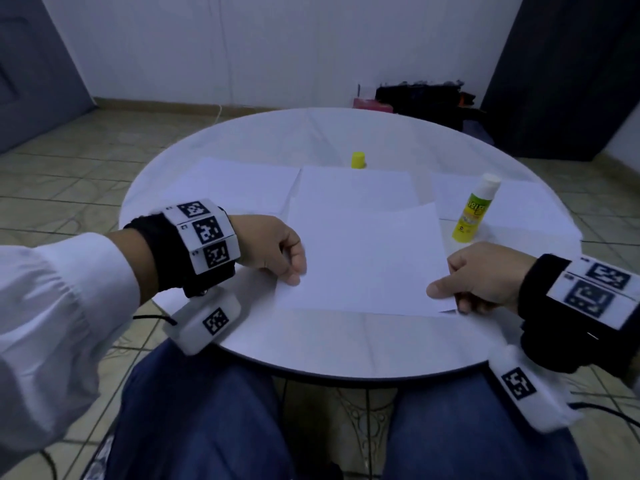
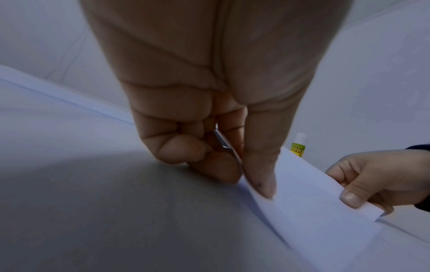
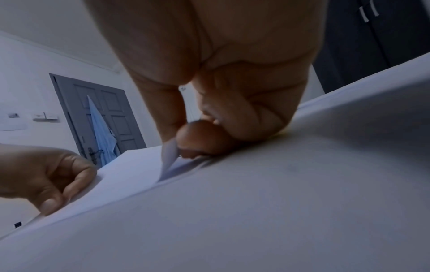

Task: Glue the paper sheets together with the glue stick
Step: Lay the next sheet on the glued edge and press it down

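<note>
I see a round white table (image 1: 346, 344), smooth and matte, with its near rim just over my lap. The top paper sheet (image 1: 367, 265) is thin, white and rectangular, tilted slightly, and overlaps another sheet (image 1: 356, 185) farther back. More sheets lie flat to the left (image 1: 235, 181) and to the right (image 1: 533, 202).

My left hand (image 1: 273, 251) pinches the top sheet's near-left edge: thumb on top, curled fingers (image 2: 186, 149) under, edge lifted between them in the left wrist view. My right hand (image 1: 485, 278) pinches the near-right corner the same way, thumb over, fingertip (image 3: 197, 136) under; the corner curls up off the table in the right wrist view.

The glue stick (image 1: 476, 209), a yellow-green plastic tube with a white end, stands upright on the right sheet, just beyond my right hand, not touching it. Its yellow cap (image 1: 357, 160) stands alone behind the middle sheets, well apart from both hands.

There is open tabletop between the top sheet's near edge and the rim. Tiled floor (image 1: 104, 157) surrounds the table.
</note>
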Motion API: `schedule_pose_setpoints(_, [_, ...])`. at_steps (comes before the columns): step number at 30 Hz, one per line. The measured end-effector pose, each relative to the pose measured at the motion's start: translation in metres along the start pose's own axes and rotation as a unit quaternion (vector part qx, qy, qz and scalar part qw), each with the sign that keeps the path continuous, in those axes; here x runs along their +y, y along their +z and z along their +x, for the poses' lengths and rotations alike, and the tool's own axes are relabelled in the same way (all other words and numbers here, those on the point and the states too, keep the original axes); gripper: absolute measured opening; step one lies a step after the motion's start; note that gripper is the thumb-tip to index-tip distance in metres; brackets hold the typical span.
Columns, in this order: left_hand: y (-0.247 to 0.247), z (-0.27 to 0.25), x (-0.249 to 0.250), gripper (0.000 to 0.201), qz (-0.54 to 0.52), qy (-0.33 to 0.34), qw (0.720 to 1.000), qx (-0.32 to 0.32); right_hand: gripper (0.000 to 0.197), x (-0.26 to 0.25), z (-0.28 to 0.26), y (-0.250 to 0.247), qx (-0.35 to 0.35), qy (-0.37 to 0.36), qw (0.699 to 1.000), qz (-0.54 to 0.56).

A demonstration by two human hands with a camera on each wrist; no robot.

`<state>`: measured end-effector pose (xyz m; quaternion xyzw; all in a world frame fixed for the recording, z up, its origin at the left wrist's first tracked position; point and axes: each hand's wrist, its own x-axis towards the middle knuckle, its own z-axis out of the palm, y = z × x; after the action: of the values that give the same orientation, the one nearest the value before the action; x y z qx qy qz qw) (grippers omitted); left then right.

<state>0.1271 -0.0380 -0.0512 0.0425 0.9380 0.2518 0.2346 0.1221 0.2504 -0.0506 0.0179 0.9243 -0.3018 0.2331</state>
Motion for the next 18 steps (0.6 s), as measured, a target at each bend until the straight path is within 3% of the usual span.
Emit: schedule_pose_setpoints(18, [0.0024,-0.0069,0.0021,0.017,0.049,-0.026,0.998,0.008,0.036,0.004,0.0033,0.0024,0.015,-0.017,1.0,-0.005])
